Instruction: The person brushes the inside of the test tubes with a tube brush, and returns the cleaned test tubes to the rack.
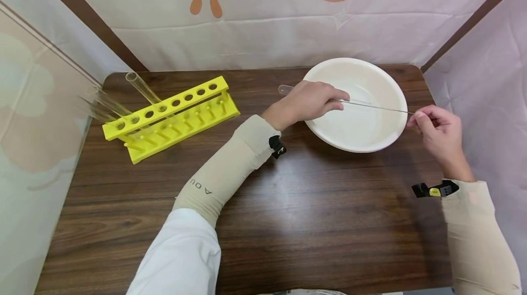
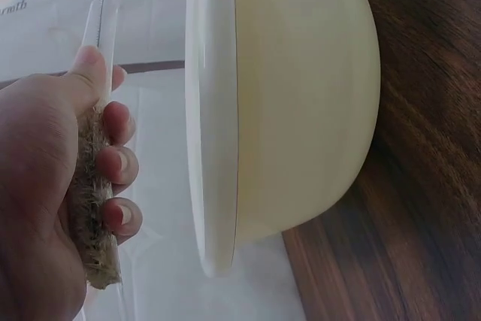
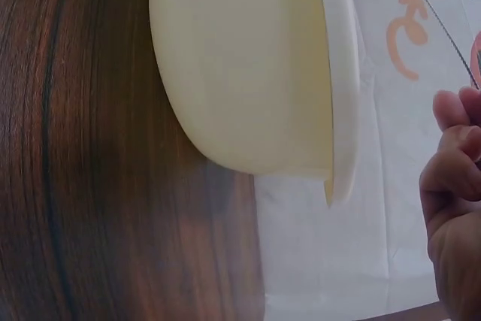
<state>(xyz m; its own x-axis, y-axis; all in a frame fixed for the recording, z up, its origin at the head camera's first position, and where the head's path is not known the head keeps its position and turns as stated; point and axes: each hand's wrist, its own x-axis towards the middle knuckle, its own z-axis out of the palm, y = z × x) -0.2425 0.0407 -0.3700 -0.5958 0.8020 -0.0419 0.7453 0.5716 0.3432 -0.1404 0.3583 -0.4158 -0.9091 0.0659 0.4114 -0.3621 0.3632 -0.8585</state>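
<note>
- Your left hand (image 1: 306, 103) has its grip closed round a clear tube (image 1: 285, 89), which it holds level over the near-left rim of the bowl (image 1: 387, 84); the round closed end sticks out past your knuckles to the left.
- Left wrist view: thumb lies along the tube (image 2: 100, 28), three fingers (image 2: 120, 167) curl under it. Brown bristles of a brush (image 2: 94, 208) show inside the tube, within your palm.
- Your right hand (image 1: 436, 128) pinches the far end of the brush's thin wire (image 1: 387, 108) between thumb and fingertips; grip narrow, the other fingers curled in.
- The wire runs straight from the tube mouth, across the bowl, to your right hand just beyond the bowl's right rim.
- Right wrist view: the wire (image 3: 436, 28) shows as a thin line above your curled fingers (image 3: 451, 171); the pinch point itself is at the frame edge and hard to see.
- The bowl is white and sits on the dark wood tabletop (image 1: 288, 203), at the far right.
- Yellow rack (image 1: 173, 119) stands well apart at the far left; three more clear tubes (image 1: 142, 87) lean in its left-hand holes.
</note>
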